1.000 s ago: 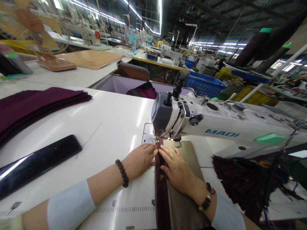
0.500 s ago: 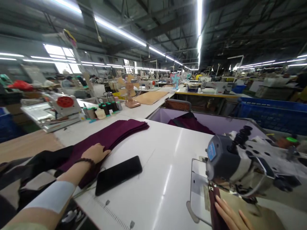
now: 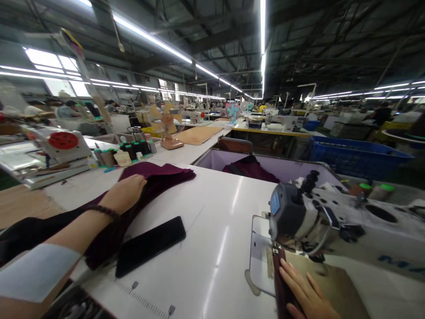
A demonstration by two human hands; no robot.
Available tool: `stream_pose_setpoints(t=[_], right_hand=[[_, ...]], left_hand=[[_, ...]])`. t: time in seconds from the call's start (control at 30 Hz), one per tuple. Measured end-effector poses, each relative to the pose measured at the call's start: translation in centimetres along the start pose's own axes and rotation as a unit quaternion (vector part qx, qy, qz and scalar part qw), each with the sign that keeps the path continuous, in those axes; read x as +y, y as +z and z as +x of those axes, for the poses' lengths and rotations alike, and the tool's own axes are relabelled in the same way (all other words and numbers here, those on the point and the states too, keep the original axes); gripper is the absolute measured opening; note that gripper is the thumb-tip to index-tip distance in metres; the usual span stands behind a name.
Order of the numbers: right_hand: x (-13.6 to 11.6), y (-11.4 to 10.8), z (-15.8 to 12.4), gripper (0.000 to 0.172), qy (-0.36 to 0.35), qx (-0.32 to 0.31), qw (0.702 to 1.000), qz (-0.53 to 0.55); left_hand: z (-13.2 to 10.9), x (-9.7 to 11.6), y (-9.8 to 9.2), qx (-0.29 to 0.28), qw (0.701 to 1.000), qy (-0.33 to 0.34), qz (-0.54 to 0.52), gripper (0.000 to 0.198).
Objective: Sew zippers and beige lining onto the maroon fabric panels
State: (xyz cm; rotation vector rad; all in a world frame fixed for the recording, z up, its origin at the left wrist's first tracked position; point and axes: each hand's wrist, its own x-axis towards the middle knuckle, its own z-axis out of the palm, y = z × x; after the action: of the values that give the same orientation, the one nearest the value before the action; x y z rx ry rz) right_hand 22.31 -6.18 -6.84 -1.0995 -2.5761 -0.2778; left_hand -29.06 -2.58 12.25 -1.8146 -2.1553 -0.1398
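My left hand [image 3: 123,193] lies on top of a stack of maroon fabric pieces [image 3: 166,175] at the left of the white table [image 3: 212,230], fingers bent down over the top piece. My right hand [image 3: 303,294] rests flat, fingers stretched out, on a maroon strip with a zipper [image 3: 282,283] and a tan fabric piece [image 3: 335,288] just below the head of the sewing machine [image 3: 308,217]. A bead bracelet circles my left wrist.
A black phone [image 3: 149,246] lies on the table between my hands. Thread cones [image 3: 133,150] and a small fan [image 3: 168,128] stand behind the stack. A blue crate [image 3: 352,159] and other sewing stations fill the back. People sit far left.
My left hand left the zipper strip at the needle and reached left onto the maroon stack. The view swung left and up. My right hand stayed on the strip.
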Motion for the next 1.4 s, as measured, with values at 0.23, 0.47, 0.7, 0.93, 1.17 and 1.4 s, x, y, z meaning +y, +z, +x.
stream_pose_setpoints(t=[0.23,0.47,0.7,0.93,1.17,1.4], right_hand=[[-3.4,-5.1,1.9,0.047,0.110,-0.093,0.984,0.103],[-3.7,-6.5,2.4,0.048,0.133,-0.116,0.976,0.130],[-3.4,-4.3,1.3,0.045,0.105,-0.066,0.987,0.098],[-2.0,-1.2,0.1,0.046,0.026,0.026,0.999,0.018],[-2.0,-1.4,0.1,0.047,0.032,0.006,0.999,0.014],[-2.4,-2.4,0.5,0.045,0.058,-0.043,0.997,0.041]], left_hand=[[-2.7,14.0,0.1,-0.064,0.961,0.232,-0.138,0.030],[-8.2,23.8,2.0,-0.192,0.895,0.322,-0.243,0.036],[-11.4,8.6,-0.7,0.054,0.947,0.027,-0.316,0.039],[-26.9,-3.9,8.0,0.204,0.901,-0.268,-0.275,0.030],[-27.2,-2.2,12.1,0.267,0.892,-0.287,-0.225,0.042],[-24.6,0.0,11.3,0.340,0.878,-0.267,-0.206,0.040]])
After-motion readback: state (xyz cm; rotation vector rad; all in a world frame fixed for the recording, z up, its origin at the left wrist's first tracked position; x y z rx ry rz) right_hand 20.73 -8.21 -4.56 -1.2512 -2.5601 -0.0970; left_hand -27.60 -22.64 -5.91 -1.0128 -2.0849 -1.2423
